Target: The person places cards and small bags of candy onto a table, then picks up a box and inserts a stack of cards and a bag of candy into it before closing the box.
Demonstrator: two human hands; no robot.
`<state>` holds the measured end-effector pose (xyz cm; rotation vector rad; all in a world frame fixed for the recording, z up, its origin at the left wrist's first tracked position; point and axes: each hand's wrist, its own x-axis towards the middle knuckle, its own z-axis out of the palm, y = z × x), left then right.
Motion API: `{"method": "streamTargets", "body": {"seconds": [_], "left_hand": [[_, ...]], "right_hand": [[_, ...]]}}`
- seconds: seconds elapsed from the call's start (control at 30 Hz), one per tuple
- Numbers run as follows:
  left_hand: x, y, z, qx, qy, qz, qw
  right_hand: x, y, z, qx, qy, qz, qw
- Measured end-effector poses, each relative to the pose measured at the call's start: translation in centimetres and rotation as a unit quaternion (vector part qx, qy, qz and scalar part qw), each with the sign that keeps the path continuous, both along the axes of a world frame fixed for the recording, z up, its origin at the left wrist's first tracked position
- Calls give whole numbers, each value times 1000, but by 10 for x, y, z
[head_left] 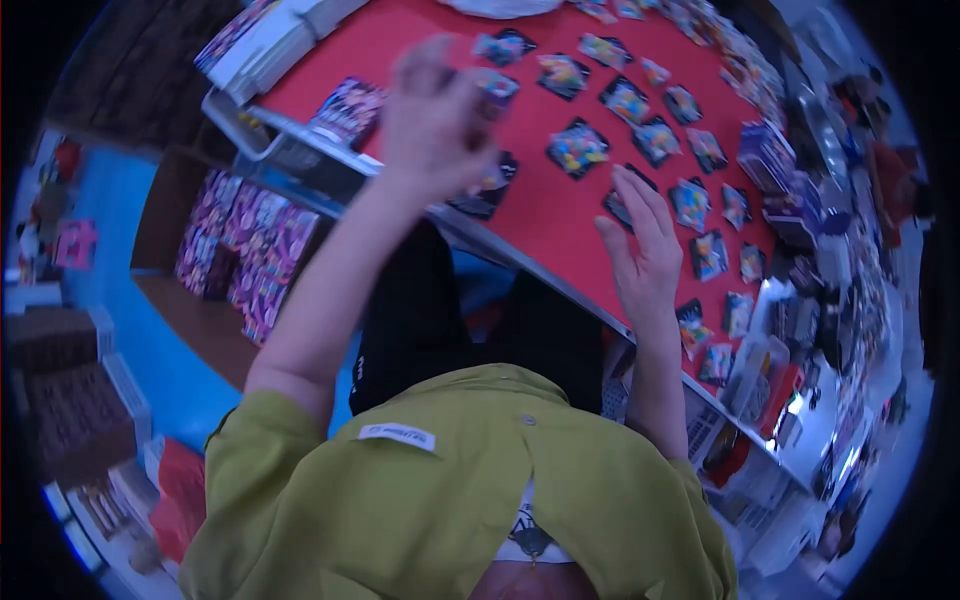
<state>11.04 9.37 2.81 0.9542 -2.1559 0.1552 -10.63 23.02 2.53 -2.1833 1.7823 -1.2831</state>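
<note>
Red: recorded so for the tabletop (540,225) in the head view. Traced the near edge slantwise from upper left to lower right. Saw small packets (578,148) of bright pieces spread over the middle and right, with narrow gaps between. Found bare room between the hands, down to the near edge, and more toward the upper left. Noted a bin (235,125) by the left end, purple boxes (767,155) and a clear tub (755,375) toward the right.

Found the left hand (435,130) blurred, fingers bent, beside one packet (499,88); could not tell whether clamped on it. Saw the right hand (648,240) well apart from the left, thumb spread from fingers, partly covering a dark packet (617,210); could not confirm contact. Could not make out single pieces in the far heap (745,60). Noted a white thing (505,6) cut off at the top.
</note>
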Motion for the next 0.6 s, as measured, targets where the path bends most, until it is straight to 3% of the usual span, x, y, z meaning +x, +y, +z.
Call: {"method": "streamTargets", "body": {"seconds": [0.07, 0.13, 0.17, 0.23, 0.3, 0.33, 0.37, 0.53, 0.6], "left_hand": [[43, -53, -13, -18, -78, 55, 995], [79, -86, -28, 99, -138, 121, 978], [88, -97, -33, 153, -158, 129, 967], [97, -106, -40, 207, -179, 136, 952], [98, -108, -45, 349, -133, 106, 922], [98, -109, -43, 349, -131, 104, 922], [98, -110, -37, 369, -137, 93, 915], [87, -103, -30, 383, -125, 111, 909], [87, -107, -31, 404, -96, 123, 901]], "right_hand": [[-40, 4, -8, 4, -15, -72, 997], [-82, 3, -14, 48, -133, -182, 973], [-107, -1, -19, 39, -124, -197, 972], [-162, -4, -26, -26, -36, -262, 964], [-205, -8, -19, -43, 188, -325, 926], [-222, -14, -17, 0, 233, -364, 902], [-239, -23, -17, 0, 235, -364, 901], [-316, -67, -41, 1, 463, -380, 801], [-327, -71, -42, 62, 449, -344, 822]]}}
